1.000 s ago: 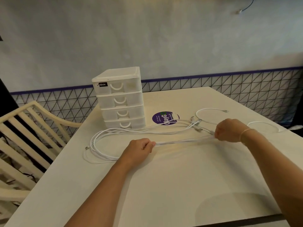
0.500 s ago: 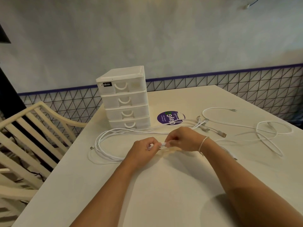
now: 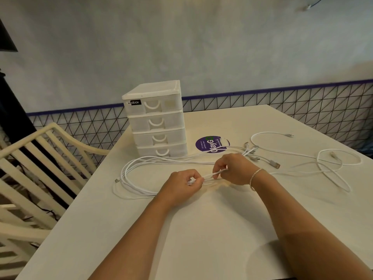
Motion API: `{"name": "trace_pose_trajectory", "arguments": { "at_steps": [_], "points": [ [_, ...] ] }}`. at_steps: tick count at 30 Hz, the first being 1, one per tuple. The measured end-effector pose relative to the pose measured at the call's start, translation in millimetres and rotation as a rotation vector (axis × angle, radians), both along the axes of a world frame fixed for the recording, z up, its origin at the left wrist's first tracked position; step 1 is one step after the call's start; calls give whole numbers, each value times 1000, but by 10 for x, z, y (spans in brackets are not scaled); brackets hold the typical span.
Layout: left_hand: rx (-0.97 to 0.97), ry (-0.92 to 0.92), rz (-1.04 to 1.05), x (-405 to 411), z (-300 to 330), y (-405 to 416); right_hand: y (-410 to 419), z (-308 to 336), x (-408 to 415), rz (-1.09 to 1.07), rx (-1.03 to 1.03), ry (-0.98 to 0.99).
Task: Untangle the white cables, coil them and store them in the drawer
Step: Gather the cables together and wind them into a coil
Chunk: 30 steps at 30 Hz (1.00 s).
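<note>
White cables (image 3: 161,160) are lying across the middle of the table (image 3: 201,229): a doubled bundle is looping left, and several plug ends (image 3: 260,156) are fanning out right of the hands. A separate loose cable (image 3: 333,158) is sprawling further right, well apart from the bundle. Left hand (image 3: 185,184) is pinching a few strands in closed fingers, thumb against forefinger. Right hand (image 3: 236,168), just beside it, is also closed on the same strands, gripping a short folded length between the two hands. Looks like the start of a coil or a fold, judging by the short span. Drawer unit (image 3: 157,122) is standing behind the cables, all four drawers shut, so storing isn't started. Purple sticker (image 3: 210,144) is sitting under some strands. Chair (image 3: 40,158) is at the left.

Risks: the strands are being gripped together, so coiling now could lock in a tangle. Pulling could drag the plug ends across each other and snag them. The far left loop is lying close to the table edge and could slip off. No drawer is open, so one hand would have to let go and the coil could spring loose.
</note>
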State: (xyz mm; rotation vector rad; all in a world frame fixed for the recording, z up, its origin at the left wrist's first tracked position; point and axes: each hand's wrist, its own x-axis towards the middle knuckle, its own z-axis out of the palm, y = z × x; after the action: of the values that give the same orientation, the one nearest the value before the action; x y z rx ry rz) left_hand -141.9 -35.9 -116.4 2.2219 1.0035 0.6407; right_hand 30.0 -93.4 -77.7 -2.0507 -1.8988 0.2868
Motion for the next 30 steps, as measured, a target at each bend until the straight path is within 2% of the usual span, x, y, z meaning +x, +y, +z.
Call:
{"name": "trace_pose_trajectory", "arguments": {
  "at_steps": [11,15,19,24,30],
  "points": [
    [-37,-9,-5,1,16,-17,-68,62,193,-281,-22,-275],
    [-38,-8,-7,-16,40,-24,-73,15,322,-426,-33,-321],
    [-39,9,-16,-21,62,-37,-34,-80,434,-580,-54,-323],
    [-42,-2,-17,-24,107,-59,-72,-66,448,-652,-2,-339],
    [-84,-46,2,-67,135,-47,-94,-74,486,-763,-36,-223]
  ]
}}
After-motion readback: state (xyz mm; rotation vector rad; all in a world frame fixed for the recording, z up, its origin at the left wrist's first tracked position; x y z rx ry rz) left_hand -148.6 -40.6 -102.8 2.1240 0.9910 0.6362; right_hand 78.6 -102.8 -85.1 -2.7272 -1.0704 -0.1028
